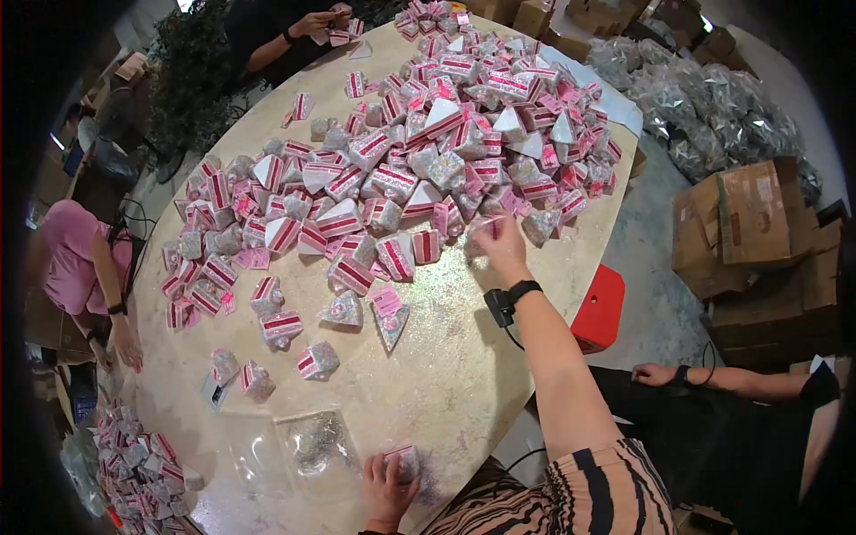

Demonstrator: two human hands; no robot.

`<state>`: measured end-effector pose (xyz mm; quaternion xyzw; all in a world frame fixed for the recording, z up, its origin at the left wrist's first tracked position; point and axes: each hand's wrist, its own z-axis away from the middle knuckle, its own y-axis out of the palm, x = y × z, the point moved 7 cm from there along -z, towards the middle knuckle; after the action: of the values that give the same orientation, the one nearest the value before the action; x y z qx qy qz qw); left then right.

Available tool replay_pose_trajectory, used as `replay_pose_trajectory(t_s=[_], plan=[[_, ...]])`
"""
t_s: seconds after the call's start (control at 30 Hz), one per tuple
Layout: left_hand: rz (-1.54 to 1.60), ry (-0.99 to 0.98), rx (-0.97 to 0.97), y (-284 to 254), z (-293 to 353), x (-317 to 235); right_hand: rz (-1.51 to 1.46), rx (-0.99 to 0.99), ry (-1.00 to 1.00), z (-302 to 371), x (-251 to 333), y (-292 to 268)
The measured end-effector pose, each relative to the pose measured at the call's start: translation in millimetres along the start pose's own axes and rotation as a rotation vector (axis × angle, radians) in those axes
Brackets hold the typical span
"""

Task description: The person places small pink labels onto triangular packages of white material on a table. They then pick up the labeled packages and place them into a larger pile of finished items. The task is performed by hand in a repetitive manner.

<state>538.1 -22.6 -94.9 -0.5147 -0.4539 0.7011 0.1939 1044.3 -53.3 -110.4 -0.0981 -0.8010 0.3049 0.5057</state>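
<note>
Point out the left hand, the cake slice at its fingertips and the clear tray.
Left hand [387,493]: head view, back of hand.
Cake slice [407,461]: head view, exposed side.
Clear tray [262,456]: head view, left section.

Cake-slice ornaments [439,169] (rough, glittery coating)

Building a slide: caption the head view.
Left hand on a cake-slice ornament beside a clear tray; right hand by the pile.

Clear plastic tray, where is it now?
Head view, lower left of centre: the clear plastic tray lies on the tabletop, left of the left hand and below a few cake-slice pieces.
</note>
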Motion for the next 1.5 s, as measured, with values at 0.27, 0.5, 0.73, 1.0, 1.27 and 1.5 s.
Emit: replay_pose_trajectory(t_s=[0.27, 0.5, 0.73, 1.0, 1.27, 1.5], plan=[[-0.014, -0.008, -0.015, -3, 0, -3, -0.832, 0.207, 0.753, 19, -55, 6], [0.011, -0.022, -0.027, -5, -5, -5, -0.868, 0.395, 0.711, 40, -21, 3], [-0.01, -0.056, -0.083, -1, -7, -5, -0.45, 1.166, 0.524, 191, 76, 48], [-0.236, 0.04, 0.046, -17, -38, -37, -0.027, 0.355, 0.081, 89, 120, 41], [-0.243, 0.047, 0.078, 0, -41, -25, 0.179, 0.364, -0.148, 28, 87, 61], [-0.249, 0.068, 0.024, 3, -40, -23, -0.001, 0.279, -0.117, 75, 56, 26]])
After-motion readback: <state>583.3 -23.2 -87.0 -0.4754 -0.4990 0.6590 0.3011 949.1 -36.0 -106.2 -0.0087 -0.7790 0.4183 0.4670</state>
